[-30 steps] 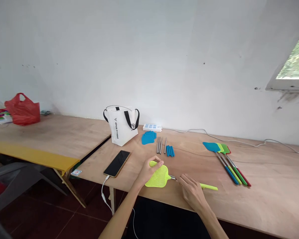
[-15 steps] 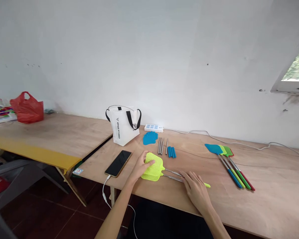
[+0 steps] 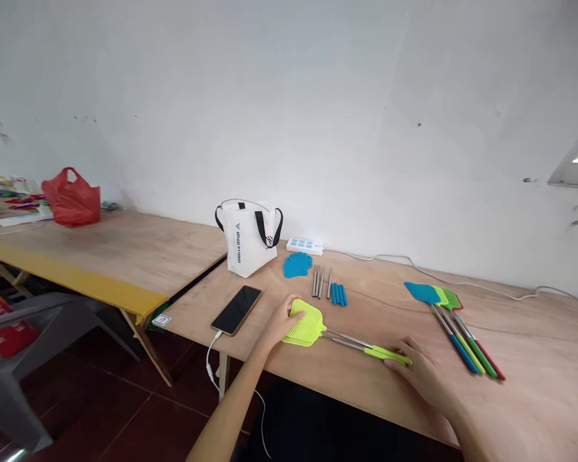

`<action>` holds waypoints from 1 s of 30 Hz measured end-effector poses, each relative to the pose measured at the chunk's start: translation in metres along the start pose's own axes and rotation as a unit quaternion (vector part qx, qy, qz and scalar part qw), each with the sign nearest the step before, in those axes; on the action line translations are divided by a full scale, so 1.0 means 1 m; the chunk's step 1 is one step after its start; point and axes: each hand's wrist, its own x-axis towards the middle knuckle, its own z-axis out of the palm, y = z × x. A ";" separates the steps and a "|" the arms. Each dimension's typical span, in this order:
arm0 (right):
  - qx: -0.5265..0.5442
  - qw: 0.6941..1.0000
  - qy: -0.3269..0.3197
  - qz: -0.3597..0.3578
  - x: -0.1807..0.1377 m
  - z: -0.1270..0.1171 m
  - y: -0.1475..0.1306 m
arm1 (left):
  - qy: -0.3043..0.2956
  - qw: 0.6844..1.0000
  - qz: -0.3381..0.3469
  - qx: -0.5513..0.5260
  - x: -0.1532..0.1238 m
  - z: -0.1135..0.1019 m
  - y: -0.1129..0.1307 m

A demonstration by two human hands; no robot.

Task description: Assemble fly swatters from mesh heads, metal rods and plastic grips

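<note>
Two yellow-green fly swatters lie stacked near the front edge of the wooden table, their mesh heads to the left and thin metal rods running right. My left hand is closed on the left edge of the heads, with the thumb on top. The fingers of my right hand are curled at the ends of the yellow-green handles.
Blue swatter heads, metal rods and blue handles lie behind. Assembled coloured swatters are at right. A phone on a cable, a white tote, a power strip. A red bag far left, a grey chair.
My right hand slid right along the shaft to the handle ends. My left hand moved from the top of the mesh heads to their left edge. The camera view panned left.
</note>
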 end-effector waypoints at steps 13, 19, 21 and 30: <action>-0.131 0.978 0.161 0.016 0.001 0.018 -0.019 | 0.105 0.971 0.089 0.196 0.003 0.002 -0.005; -0.145 0.977 0.156 0.017 0.000 0.017 -0.021 | 0.073 0.931 0.070 0.351 0.001 0.002 -0.009; -0.152 0.976 0.155 0.014 -0.001 0.016 -0.022 | 0.050 0.923 0.070 0.375 0.001 0.002 -0.009; -0.136 0.981 0.135 -0.020 -0.002 0.018 -0.017 | 0.043 0.919 0.070 0.385 0.000 0.002 -0.011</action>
